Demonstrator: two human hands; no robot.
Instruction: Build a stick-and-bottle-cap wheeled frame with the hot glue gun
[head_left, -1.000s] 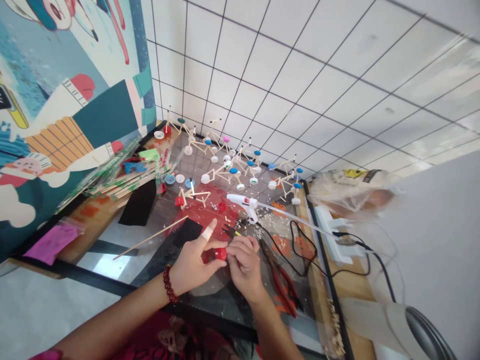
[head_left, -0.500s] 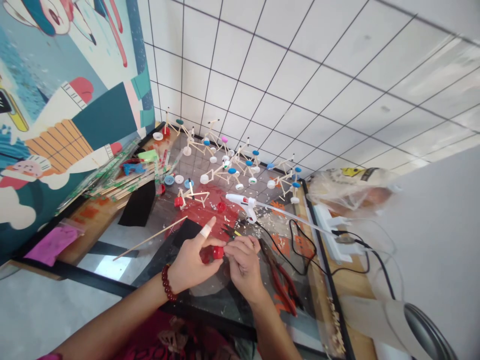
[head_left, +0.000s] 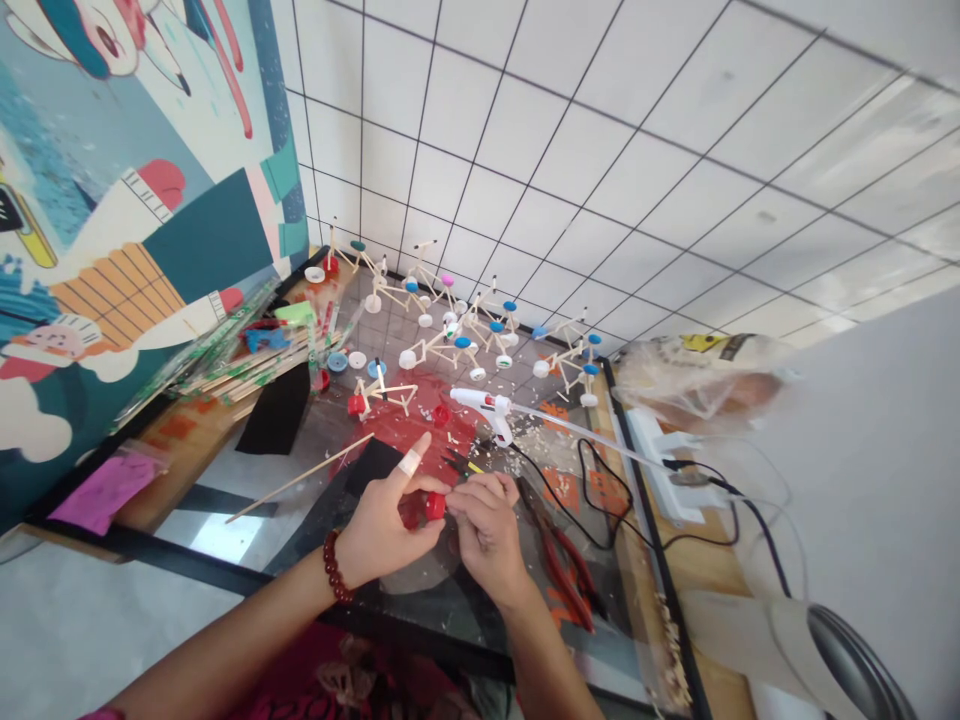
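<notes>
Between the thumb and fingers of my left hand (head_left: 386,525) is a small red cap (head_left: 434,506), held low over the front of the table. A pale wrap covers part of its raised index finger. My right hand (head_left: 487,525) is closed beside the cap, its fingertips touching or nearly touching it; anything inside is hidden. A white glue gun (head_left: 491,412) lies just beyond my hands. A stick model with red wheels (head_left: 386,395) stands behind them, to the left. Dark cutters with a yellow part (head_left: 461,462) lie close to my right fingertips.
Several stick models with coloured caps (head_left: 465,342) fill the back. Red-handled pliers (head_left: 566,575) lie at right, near a black cable (head_left: 547,490) and a white power strip (head_left: 667,470). A long thin stick (head_left: 300,478), wooden sticks (head_left: 247,370) and a pink packet (head_left: 105,490) are at left.
</notes>
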